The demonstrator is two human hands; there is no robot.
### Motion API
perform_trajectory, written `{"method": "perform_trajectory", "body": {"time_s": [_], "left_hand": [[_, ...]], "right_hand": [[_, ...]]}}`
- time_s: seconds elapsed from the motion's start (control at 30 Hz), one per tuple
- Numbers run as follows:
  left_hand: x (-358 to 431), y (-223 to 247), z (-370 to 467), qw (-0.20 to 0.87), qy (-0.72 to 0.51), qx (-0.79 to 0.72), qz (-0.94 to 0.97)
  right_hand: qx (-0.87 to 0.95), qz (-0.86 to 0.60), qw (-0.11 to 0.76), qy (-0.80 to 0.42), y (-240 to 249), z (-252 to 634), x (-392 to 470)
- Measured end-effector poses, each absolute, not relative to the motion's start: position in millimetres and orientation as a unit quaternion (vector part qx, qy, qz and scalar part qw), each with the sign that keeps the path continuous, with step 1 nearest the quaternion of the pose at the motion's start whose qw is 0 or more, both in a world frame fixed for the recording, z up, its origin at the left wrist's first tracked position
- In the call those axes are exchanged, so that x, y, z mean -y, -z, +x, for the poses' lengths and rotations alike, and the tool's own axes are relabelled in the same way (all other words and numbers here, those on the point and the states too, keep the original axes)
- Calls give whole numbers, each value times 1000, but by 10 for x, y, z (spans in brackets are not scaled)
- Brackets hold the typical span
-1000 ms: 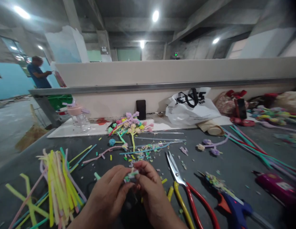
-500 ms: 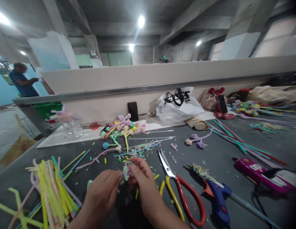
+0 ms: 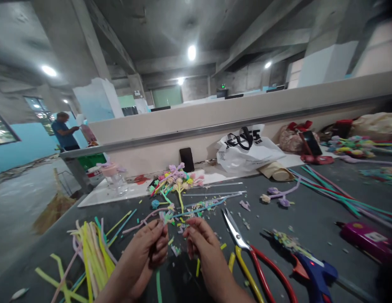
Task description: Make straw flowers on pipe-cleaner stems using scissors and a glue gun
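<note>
My left hand [image 3: 151,242] is closed, pinching a small pastel pipe-cleaner flower [image 3: 166,217] in mint and lilac between thumb and forefinger. Below that hand a green pipe-cleaner stem [image 3: 158,286] shows; whether it joins the flower I cannot tell. My right hand [image 3: 202,242] is just right of the flower, apart from it. Its fingers are curled with the tips together, and anything between them is hidden. Cut pipe-cleaner scraps [image 3: 175,249] lie between the hands. Scissors [image 3: 241,244] with one red and one yellow handle rest open beside my right hand.
Yellow and pink pipe cleaners [image 3: 93,256] lie bundled at left. A blue glue gun [image 3: 312,269] and a purple tool [image 3: 369,240] are at right. Finished flowers [image 3: 175,179], a phone [image 3: 187,159], a bottle [image 3: 115,181] and a white bag [image 3: 246,149] line the back. A person [image 3: 65,131] stands far left.
My hands have drawn apart. The flower that was between both is now raised in my left hand alone. The view has tilted up and swung left.
</note>
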State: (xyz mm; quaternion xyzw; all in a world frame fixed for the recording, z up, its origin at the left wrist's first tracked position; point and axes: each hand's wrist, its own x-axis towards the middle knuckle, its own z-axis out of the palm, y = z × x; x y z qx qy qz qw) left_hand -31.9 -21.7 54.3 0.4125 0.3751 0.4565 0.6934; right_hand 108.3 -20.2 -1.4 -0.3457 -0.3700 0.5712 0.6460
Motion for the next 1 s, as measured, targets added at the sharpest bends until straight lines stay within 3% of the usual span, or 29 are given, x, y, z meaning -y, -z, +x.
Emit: {"method": "perform_trajectory", "body": {"time_s": [0.27,0.47,0.63,1.0], "left_hand": [[102,-96,-330,768,-415,-332,358],[174,-84,-319,781,-360,-335,384],[167,-49,-304,738,-353,-362,448],[53,121,-378,646,-308,-407,567]], "right_hand": [[447,-364,610,-544,110,1033,219],[486,-343,588,-549,103,997,248],[508,-381,555,-537,78,1010,245],[523,-429,573,-463,136,997,244]]}}
